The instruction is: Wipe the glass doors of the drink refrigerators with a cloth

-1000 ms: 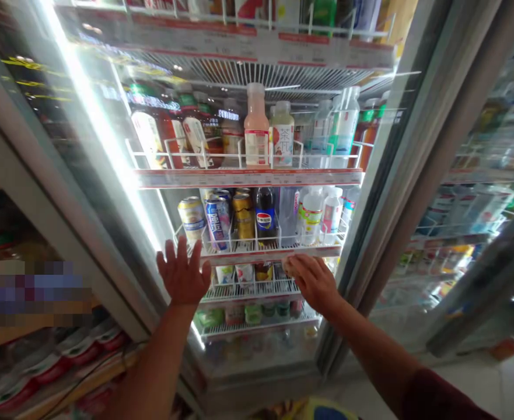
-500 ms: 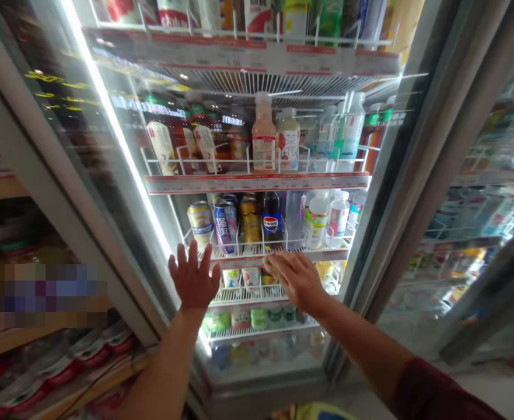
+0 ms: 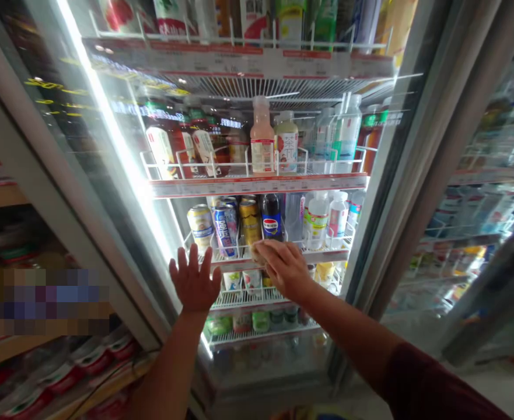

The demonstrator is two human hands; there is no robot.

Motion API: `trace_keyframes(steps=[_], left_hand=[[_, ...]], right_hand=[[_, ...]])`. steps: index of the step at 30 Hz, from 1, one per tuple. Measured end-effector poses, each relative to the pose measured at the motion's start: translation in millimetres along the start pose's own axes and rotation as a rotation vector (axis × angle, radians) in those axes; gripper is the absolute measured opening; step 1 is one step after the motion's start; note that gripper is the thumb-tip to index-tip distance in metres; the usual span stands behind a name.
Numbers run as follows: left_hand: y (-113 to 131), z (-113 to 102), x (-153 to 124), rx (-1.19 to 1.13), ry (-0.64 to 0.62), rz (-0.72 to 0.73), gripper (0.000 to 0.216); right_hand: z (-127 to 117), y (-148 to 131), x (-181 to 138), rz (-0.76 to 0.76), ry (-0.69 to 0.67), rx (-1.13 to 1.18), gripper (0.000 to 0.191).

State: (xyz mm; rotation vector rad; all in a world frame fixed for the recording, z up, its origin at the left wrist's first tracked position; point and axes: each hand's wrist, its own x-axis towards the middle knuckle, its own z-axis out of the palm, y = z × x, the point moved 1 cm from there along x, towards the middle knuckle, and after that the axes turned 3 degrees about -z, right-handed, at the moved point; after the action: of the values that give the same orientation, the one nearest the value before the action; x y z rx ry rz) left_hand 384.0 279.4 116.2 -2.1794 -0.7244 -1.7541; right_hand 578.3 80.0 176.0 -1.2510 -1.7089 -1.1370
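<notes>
My left hand [image 3: 195, 280] is raised with its fingers spread, palm toward the glass door of a lit drinks cooler. It appears to rest on the glass near the door's left side. My right hand [image 3: 285, 268] has its fingers held together and angled left against the same door. A small brownish patch [image 3: 257, 252] shows under its fingertips; whether it is a cloth or a reflection I cannot make out. Behind the glass, near the right hand, are a gold can [image 3: 250, 220] and a dark cola bottle [image 3: 271, 216]. A purple-blue can [image 3: 226, 228] stands further left.
Bottles line the cooler shelves, among them a pink drink bottle [image 3: 262, 137]. A bright light strip [image 3: 108, 116] runs down the left side. Wooden shelving [image 3: 3, 350] with red-labelled packs stands at left. A metal door frame [image 3: 418, 157] borders the right.
My right hand has moved left and slightly up across the glass, now in front of the gold can's base. My left hand has stayed nearly in place.
</notes>
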Motion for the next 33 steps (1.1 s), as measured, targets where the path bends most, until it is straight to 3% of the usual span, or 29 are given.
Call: trace_keyframes(steps=[3, 8, 14, 21, 25, 29, 33], left_hand=[[2, -1, 2, 0.023, 0.029, 0.045, 0.054], [6, -2, 6, 0.061, 0.069, 0.100, 0.053], [7, -2, 8, 0.094, 0.105, 0.149, 0.056], [4, 0, 9, 0.085, 0.120, 0.188, 0.056], [8, -6, 18, 0.045, 0.127, 0.211, 0.059], [33, -24, 12, -0.033, 0.074, 0.161, 0.065], [73, -35, -22, -0.130, -0.008, 0.218, 0.065]], right_hand=[[8, -4, 1, 0.005, 0.005, 0.002, 0.041], [24, -28, -9, -0.158, -0.080, 0.046, 0.027], [31, -22, 10, -0.070, -0.077, 0.032, 0.040], [71, -60, -11, -0.146, -0.126, 0.055, 0.023], [81, -61, -17, -0.140, -0.158, 0.077, 0.026], [80, -54, -25, -0.114, -0.130, 0.094, 0.032], [81, -54, -37, -0.093, -0.081, 0.109, 0.034]])
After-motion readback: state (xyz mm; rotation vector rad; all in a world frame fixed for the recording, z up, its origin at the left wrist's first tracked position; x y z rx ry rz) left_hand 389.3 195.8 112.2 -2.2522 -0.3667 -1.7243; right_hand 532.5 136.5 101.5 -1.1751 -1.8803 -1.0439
